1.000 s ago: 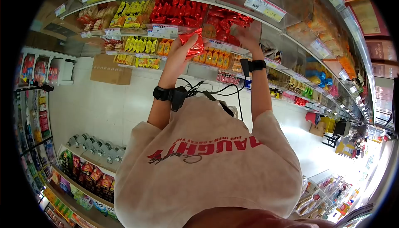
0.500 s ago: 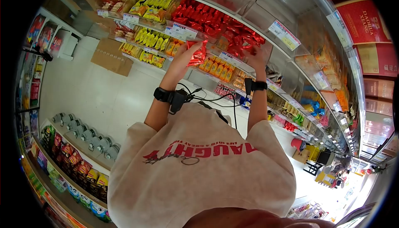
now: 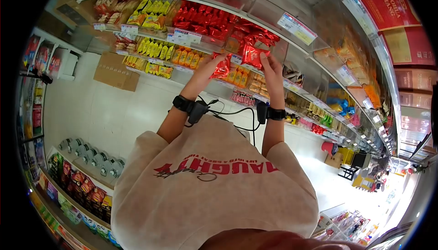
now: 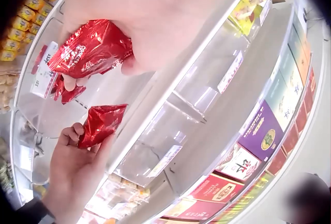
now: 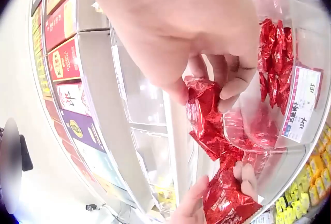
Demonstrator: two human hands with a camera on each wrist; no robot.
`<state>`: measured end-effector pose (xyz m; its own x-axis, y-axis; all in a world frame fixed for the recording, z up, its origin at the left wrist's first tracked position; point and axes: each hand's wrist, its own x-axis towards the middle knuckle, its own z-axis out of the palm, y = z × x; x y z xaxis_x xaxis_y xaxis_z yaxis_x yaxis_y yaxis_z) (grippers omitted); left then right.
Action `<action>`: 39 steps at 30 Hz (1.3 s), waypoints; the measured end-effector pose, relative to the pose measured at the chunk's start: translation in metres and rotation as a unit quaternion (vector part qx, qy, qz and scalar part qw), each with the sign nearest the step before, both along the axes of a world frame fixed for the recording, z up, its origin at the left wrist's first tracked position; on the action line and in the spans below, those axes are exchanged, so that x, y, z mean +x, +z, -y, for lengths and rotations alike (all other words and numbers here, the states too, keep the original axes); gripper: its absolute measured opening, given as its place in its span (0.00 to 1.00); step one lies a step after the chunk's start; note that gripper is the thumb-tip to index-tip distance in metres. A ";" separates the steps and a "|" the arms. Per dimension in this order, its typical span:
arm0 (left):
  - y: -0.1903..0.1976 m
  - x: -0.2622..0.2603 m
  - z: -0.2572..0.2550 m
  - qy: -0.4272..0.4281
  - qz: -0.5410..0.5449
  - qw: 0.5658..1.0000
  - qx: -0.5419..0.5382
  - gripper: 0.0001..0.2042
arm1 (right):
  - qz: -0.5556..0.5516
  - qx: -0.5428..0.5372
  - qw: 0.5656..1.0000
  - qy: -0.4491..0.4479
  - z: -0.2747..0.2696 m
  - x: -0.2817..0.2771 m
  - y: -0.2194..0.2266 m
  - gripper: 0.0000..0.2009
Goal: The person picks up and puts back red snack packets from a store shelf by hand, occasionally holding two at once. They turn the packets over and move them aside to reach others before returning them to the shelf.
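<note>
My left hand [image 3: 201, 73] grips a shiny red foil snack packet [image 4: 93, 49] with white lettering. Beside it my right hand [image 3: 273, 73] pinches a second red packet [image 5: 202, 105] between thumb and fingers. Both packets are held up close together in front of the shelves, and they overlap in the right wrist view. Just behind them is a clear bin of matching red packets [image 3: 260, 35]. A fuller heap of red packets [image 3: 200, 18] fills the bin to its left.
Yellow packets [image 3: 153, 13] and orange packets [image 3: 185, 56] fill neighbouring bins. Price tags [image 3: 296, 27] line the shelf edges. Gift boxes [image 3: 388, 4] stand at the upper right, a cardboard box [image 3: 116, 71] on the floor at left. Black cables [image 3: 237, 111] hang between my wrists.
My right hand has come out of the red-packet bin, bringing a packet towards me and nearer my left hand. The left hand still holds its own packet, slightly lower.
</note>
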<state>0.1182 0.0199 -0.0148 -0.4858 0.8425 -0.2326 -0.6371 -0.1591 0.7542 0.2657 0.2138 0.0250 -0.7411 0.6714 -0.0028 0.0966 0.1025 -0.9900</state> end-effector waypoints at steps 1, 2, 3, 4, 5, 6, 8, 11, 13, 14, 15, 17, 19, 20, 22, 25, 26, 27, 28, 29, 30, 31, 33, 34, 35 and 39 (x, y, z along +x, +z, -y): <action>0.002 0.001 -0.001 -0.007 0.018 1.000 0.008 0.20 | 0.001 0.015 1.000 0.001 0.004 0.002 0.002 0.15; 0.003 0.003 -0.003 -0.013 0.037 0.999 0.016 0.21 | -0.005 0.007 1.000 0.007 0.006 0.004 0.001 0.14; 0.002 0.004 -0.005 -0.012 0.040 0.998 0.037 0.21 | -0.013 -0.001 1.000 0.014 0.008 0.006 0.000 0.14; -0.001 0.005 -0.006 -0.009 0.043 0.997 0.058 0.21 | -0.020 -0.008 1.000 0.023 0.009 0.007 0.000 0.13; -0.002 0.006 -0.008 -0.005 0.046 0.996 0.080 0.21 | -0.035 -0.038 0.998 0.029 0.008 0.010 -0.004 0.11; -0.001 0.006 -0.009 0.003 0.054 0.996 0.072 0.21 | -0.048 -0.082 0.995 0.017 0.013 0.009 -0.002 0.11; 0.004 0.006 -0.013 0.018 0.070 0.996 0.055 0.21 | -0.075 -0.168 0.983 -0.007 0.028 0.005 0.010 0.13; 0.007 0.010 -0.017 0.091 0.069 0.991 0.072 0.21 | -0.168 -0.311 0.935 0.005 0.050 -0.002 0.020 0.15; 0.014 0.017 -0.021 0.129 0.080 0.983 0.104 0.19 | -0.117 -0.214 0.970 -0.006 0.066 -0.012 0.001 0.13; 0.017 0.020 -0.021 0.147 0.085 0.978 0.120 0.19 | -0.091 -0.164 0.982 -0.013 0.073 -0.016 -0.009 0.12; 0.018 0.022 -0.020 0.151 0.030 0.982 0.109 0.19 | -0.067 -0.089 0.994 0.009 0.077 -0.020 -0.014 0.12; 0.022 0.024 -0.016 0.161 -0.080 0.980 0.086 0.19 | -0.017 0.063 0.996 0.056 0.079 -0.029 -0.021 0.12; 0.022 0.020 -0.009 0.176 -0.032 0.979 0.102 0.20 | 0.014 -0.004 0.997 0.080 0.084 -0.035 -0.017 0.13; 0.021 0.018 -0.005 0.182 -0.007 0.977 0.108 0.20 | 0.031 -0.039 0.995 0.091 0.087 -0.035 -0.014 0.14; 0.017 0.019 0.000 0.203 0.000 0.974 0.106 0.20 | 0.039 -0.054 0.992 0.107 0.092 -0.035 -0.002 0.15; 0.012 0.012 0.008 0.223 -0.006 0.969 0.105 0.20 | -0.004 -0.085 0.991 0.107 0.091 -0.033 0.000 0.14; 0.011 0.009 0.011 0.229 -0.011 0.968 0.106 0.20 | -0.022 -0.095 0.991 0.093 0.073 -0.032 -0.009 0.13; 0.013 0.006 0.015 0.239 -0.020 0.965 0.110 0.20 | -0.038 -0.105 0.990 0.080 0.054 -0.032 -0.018 0.13; 0.018 0.002 0.019 0.250 -0.029 0.961 0.115 0.20 | -0.041 -0.063 0.995 0.058 0.028 -0.035 -0.025 0.12; 0.023 -0.002 0.024 0.260 -0.039 0.957 0.119 0.20 | -0.045 -0.022 0.998 0.036 -0.003 -0.041 -0.032 0.12; 0.025 -0.003 0.030 0.252 -0.028 0.960 0.119 0.21 | -0.021 0.010 0.999 0.028 -0.029 -0.047 -0.039 0.12; 0.028 -0.004 0.034 0.242 -0.017 0.962 0.121 0.21 | 0.001 0.042 0.999 0.018 -0.051 -0.054 -0.047 0.12; 0.030 -0.003 0.036 0.259 -0.031 0.959 0.113 0.21 | 0.097 0.124 0.987 0.015 -0.085 -0.066 -0.082 0.15; 0.030 -0.002 0.036 0.288 -0.057 0.950 0.103 0.22 | 0.141 0.165 0.976 0.014 -0.101 -0.075 -0.106 0.16; 0.032 -0.005 0.037 0.319 -0.085 0.939 0.094 0.22 | 0.198 0.196 0.960 0.004 -0.124 -0.089 -0.147 0.20; 0.033 -0.010 0.047 0.304 -0.087 0.944 0.094 0.23 | 0.355 0.210 0.906 0.097 -0.126 -0.112 -0.162 0.32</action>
<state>0.1082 -0.0276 0.0185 -0.9100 0.4141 0.0219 -0.2535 -0.5974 0.7608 0.1536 0.3395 -0.1373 -0.7562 0.5814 -0.3001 0.6341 0.5381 -0.5553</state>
